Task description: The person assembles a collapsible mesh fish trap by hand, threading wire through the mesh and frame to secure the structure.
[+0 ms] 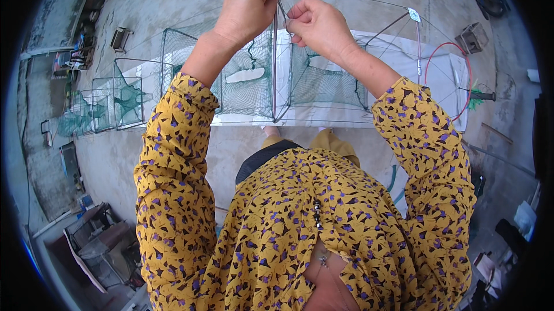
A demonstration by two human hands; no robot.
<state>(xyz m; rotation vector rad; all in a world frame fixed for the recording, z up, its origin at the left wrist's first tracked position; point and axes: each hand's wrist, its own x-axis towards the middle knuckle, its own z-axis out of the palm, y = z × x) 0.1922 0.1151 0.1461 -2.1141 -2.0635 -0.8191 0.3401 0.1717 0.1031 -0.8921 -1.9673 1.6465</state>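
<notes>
A long green net cage [248,80] on square wire frames stretches in front of me, from the left across a white sheet [444,74] on the concrete. My left hand [249,8] and my right hand [318,22] are raised close together at the top corner of one upright wire frame [276,68]. Both hands pinch the frame's top where the netting meets it. My sleeves are yellow with a purple and black pattern.
More folded cage sections [115,100] lie to the left. A red hoop of wire [464,68] and a green-handled tool [479,96] sit at the right. A small crate [472,37] and a low stool [120,38] stand on the concrete. Chairs and clutter [95,242] fill the lower left.
</notes>
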